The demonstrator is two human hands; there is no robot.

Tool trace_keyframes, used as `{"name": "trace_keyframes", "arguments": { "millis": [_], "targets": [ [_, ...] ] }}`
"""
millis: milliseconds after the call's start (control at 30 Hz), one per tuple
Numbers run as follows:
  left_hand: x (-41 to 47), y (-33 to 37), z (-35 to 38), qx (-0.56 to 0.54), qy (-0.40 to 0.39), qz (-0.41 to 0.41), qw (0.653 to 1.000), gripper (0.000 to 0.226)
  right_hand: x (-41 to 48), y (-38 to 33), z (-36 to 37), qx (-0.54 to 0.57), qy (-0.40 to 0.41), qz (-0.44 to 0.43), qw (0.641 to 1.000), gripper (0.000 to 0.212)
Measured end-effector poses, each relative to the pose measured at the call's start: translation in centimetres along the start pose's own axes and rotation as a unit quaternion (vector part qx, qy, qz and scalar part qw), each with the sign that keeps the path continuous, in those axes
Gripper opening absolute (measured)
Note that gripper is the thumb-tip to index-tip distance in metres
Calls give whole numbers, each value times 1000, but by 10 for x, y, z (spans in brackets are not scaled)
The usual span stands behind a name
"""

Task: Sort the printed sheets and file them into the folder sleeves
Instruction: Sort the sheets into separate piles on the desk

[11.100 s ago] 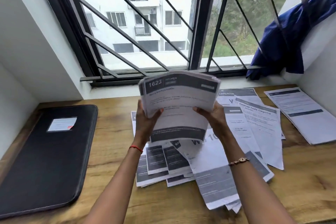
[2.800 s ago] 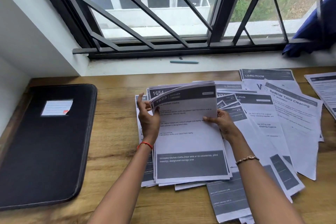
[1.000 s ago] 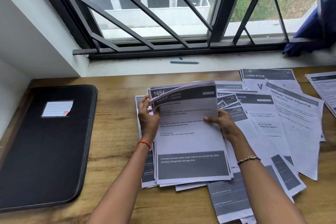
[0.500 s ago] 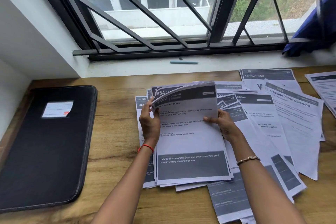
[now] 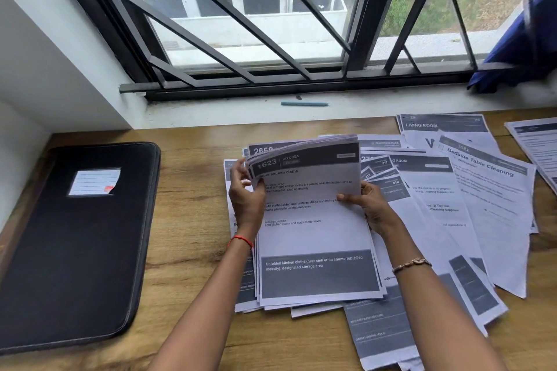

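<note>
At the left a black padded folder [image 5: 75, 250], rectangular with rounded corners and a matte face, lies closed and flat on the brown wood-grain table [image 5: 193, 220]; a white lined label card [image 5: 94, 182] with a red mark at one corner sits in a window on its cover. Well apart to its right, the left hand [image 5: 245, 199] pinches the upper left corner of the stack of white printed sheets [image 5: 313, 235] and curls the top leaves up, so a sheet headed "2658" shows beneath. The stack rests on the table mid-frame, thin paper with dark grey bands at head and foot; its top sheet reads "1623 KITCHEN", "Fold kitchen cloths and stack them neatly" and "Unfolded kitchen cloths (near sink or on countertop, piled messily), designated storage area". Behind it a slim teal pen [image 5: 304, 103] lies on the white sill [image 5: 211, 114]. The right hand [image 5: 372, 208] grips the stack's right edge, thumb on top. Beyond it loose printed sheets [image 5: 482, 190] fan across the table, overlapping, headed "LIVING ROOM" and "Bedside Table Cleaning", with tags "#17" and "#10"; a dark blue cloth [image 5: 518, 48] hangs at the window's far right.
</note>
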State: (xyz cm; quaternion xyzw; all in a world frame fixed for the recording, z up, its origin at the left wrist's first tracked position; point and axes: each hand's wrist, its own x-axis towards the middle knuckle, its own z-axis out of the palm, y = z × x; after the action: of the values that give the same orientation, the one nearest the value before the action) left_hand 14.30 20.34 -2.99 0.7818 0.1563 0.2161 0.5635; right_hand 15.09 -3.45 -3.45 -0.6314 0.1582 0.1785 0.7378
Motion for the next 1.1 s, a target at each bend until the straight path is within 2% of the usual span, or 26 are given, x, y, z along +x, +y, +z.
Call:
{"name": "trace_keyframes", "arguments": {
  "millis": [67, 133, 233, 367, 467, 533, 633, 733, 800, 933, 1000, 1100],
  "targets": [
    [2, -1, 1, -2, -3, -7, 1000, 33, 0, 0, -1, -4, -1, 0, 1000, 34],
    [3, -1, 1, -25, -18, -29, 999, 39, 1, 0, -1, 0, 0, 3, 1000, 32],
    [0, -3, 0, -61, -84, -76, 992, 52, 0, 1, -1, 6, -2, 3, 1000, 31],
    [-4, -2, -3, -54, -117, -121, 984, 54, -2, 0, 1, 14, 3, 4, 1000, 33],
    [-9, 0, -9, -48, -143, -166, 975, 50, -3, -3, 4, 32, 16, 4, 999, 33],
    [-14, 2, -13, -77, -182, -167, 966, 41, -5, -7, 7, 51, 15, 3, 999, 33],
    [-16, 9, -19, -97, -196, -150, 964, 44, -10, -21, 15, 60, 0, -11, 998, 51],
    [-16, 23, -27, -103, -210, -123, 965, 54, -18, -39, 26, -19, -8, -50, 999, 59],
    [-15, 30, -33, -96, -215, -101, 967, 60, -22, -46, 33, -85, 0, -73, 994, 55],
    [-16, 45, -46, -95, -181, -38, 978, 67, -40, -55, 44, -120, 34, -158, 979, 50],
    [-16, 60, -50, -106, -156, -6, 982, 65, -48, -61, 51, -112, 57, -216, 968, 47],
    [-15, 77, -53, -118, -121, 56, 984, 64, -65, -73, 63, -53, 68, -253, 963, 37]
  ]
}}
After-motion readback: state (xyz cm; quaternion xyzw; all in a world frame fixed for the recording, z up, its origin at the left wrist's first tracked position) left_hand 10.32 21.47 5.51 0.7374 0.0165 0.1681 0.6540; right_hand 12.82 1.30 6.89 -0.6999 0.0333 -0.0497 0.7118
